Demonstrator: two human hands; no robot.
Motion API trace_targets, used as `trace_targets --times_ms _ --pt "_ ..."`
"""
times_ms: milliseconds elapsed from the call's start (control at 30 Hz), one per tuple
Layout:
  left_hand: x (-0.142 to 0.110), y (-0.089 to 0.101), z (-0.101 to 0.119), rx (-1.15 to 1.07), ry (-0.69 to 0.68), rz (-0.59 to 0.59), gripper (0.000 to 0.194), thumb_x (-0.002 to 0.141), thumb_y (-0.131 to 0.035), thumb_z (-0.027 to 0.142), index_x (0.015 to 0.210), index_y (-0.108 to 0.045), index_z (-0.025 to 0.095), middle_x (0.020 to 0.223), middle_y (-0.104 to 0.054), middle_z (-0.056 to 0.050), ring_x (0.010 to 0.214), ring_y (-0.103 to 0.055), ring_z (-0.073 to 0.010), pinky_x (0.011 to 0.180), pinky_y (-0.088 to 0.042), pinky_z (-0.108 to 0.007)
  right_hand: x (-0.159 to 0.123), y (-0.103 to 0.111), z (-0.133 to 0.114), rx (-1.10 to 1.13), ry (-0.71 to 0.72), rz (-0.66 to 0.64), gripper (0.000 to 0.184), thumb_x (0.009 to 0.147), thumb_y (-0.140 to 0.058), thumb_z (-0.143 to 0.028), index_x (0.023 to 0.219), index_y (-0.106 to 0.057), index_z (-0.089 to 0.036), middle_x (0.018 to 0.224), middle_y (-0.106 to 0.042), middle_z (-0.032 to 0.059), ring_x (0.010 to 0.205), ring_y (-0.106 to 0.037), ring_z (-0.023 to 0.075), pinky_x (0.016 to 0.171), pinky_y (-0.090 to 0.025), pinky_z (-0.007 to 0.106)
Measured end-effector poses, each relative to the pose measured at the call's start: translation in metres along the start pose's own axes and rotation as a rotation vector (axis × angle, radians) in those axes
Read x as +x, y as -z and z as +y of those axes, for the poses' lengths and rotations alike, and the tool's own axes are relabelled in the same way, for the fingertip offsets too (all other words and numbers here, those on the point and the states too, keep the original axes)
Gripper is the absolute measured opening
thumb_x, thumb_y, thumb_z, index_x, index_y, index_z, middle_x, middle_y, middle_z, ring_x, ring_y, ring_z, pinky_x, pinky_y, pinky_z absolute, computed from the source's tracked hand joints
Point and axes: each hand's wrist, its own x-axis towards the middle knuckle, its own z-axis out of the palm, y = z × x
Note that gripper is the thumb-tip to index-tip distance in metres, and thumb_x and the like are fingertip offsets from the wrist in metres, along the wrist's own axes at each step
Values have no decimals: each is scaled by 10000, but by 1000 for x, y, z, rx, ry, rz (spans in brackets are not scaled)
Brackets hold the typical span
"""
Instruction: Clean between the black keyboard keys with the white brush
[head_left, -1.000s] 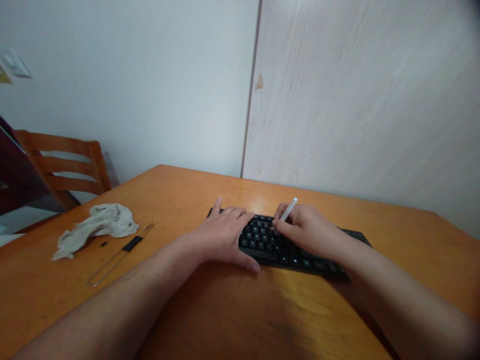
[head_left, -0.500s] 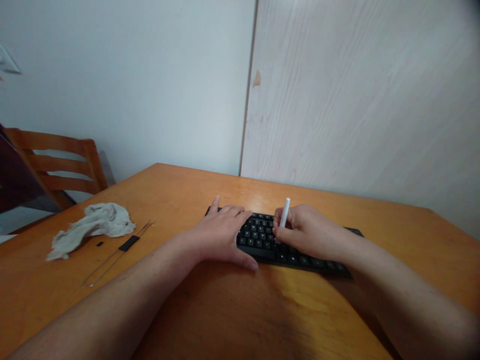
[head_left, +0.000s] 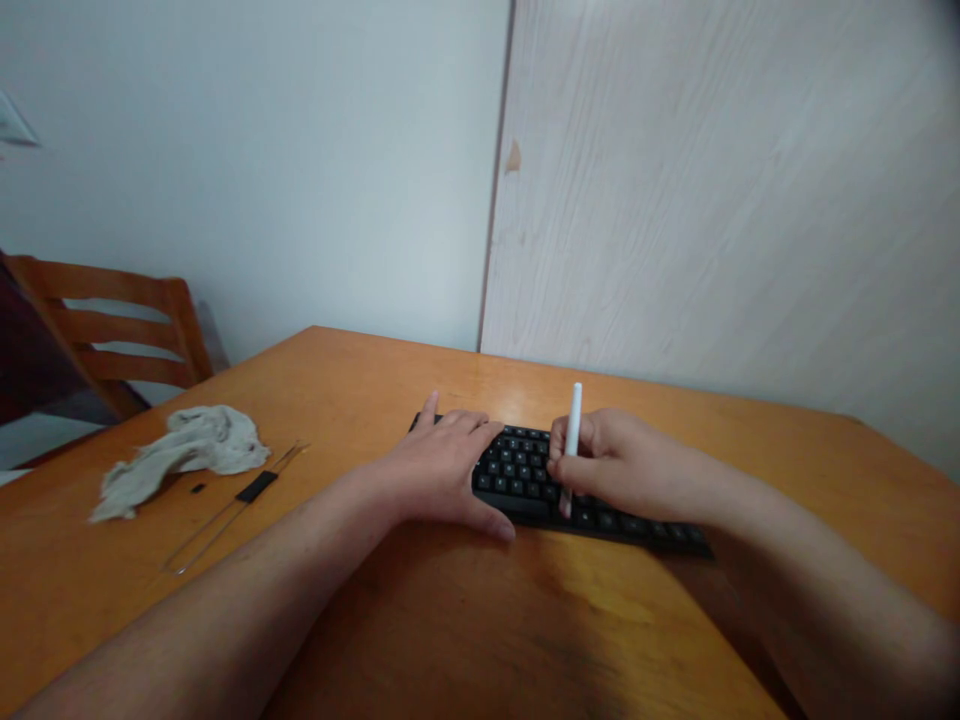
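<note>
A black computer keyboard (head_left: 517,480) lies flat on the wooden table, with its left end partly under my left hand (head_left: 442,470). That hand rests open on the keys with its fingers spread, holding nothing. My right hand (head_left: 607,465) grips a slim white pen-like stick (head_left: 573,420) upright between thumb and fingers. The stick's lower end reaches down among the keys near the keyboard's middle. My right hand hides the keys directly beneath it.
The orange wooden table (head_left: 420,370) ends at a pale wood-grain panel (head_left: 712,200) and a white wall. At left lie a crumpled grey cloth (head_left: 187,460) and a bent-wire tool with a black sleeve (head_left: 232,513). A wooden chair (head_left: 97,340) stands behind the table's left side.
The white stick has turned from leaning right to nearly upright, its lower end now showing below my fingers on the keys. My left hand has stayed on the keyboard.
</note>
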Motion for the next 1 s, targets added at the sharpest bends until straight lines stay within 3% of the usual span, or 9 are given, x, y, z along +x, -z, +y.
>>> trace_targets --times_ms 133,300,533,800,867,1000 --pt "0 0 0 7 10 -4 1110 510 -606 902 1403 -446 262 1391 -535 -118 1312 -442 -370 1184 -5 -580 2 -2 -2 -47 17 94 162 859 -512 -207 742 -624 -191 664 -670 4 599 -579 136 528 -369 244" --pt "0 -2 -1 -7 3 5 1094 513 -610 899 1394 -451 270 1370 -550 -114 1300 -455 -366 1181 -2 -585 3 -6 -10 -137 22 100 146 820 -539 -183 702 -624 -193 608 -612 -19 547 -519 117 507 -324 242" --pt "0 -3 -2 -24 0 21 1096 509 -620 894 1393 -455 268 1378 -543 -119 1300 -450 -372 1176 -14 -591 1 -8 -12 -12 68 -27 141 809 -535 -157 709 -628 -194 673 -677 -10 597 -565 135 537 -367 242" --pt "0 -4 -3 -12 4 15 1122 504 -608 904 1408 -445 259 1400 -525 -126 1326 -423 -385 1175 -22 -596 4 -10 -6 -44 68 -21 154 838 -524 -178 712 -611 -198 680 -665 -18 601 -567 131 535 -363 241" --pt "0 -3 -3 -13 -1 11 1121 510 -602 907 1409 -446 257 1394 -529 -130 1327 -422 -381 1174 -20 -597 6 -10 -3 -72 58 28 173 852 -523 -194 704 -614 -198 657 -649 -16 595 -560 131 543 -362 246" --pt "0 -1 -1 -9 -10 12 1089 522 -601 904 1390 -462 261 1384 -537 -130 1312 -445 -370 1178 -13 -591 10 -7 2 -62 40 251 157 885 -517 -235 777 -625 -199 666 -650 -1 629 -575 149 593 -386 265"
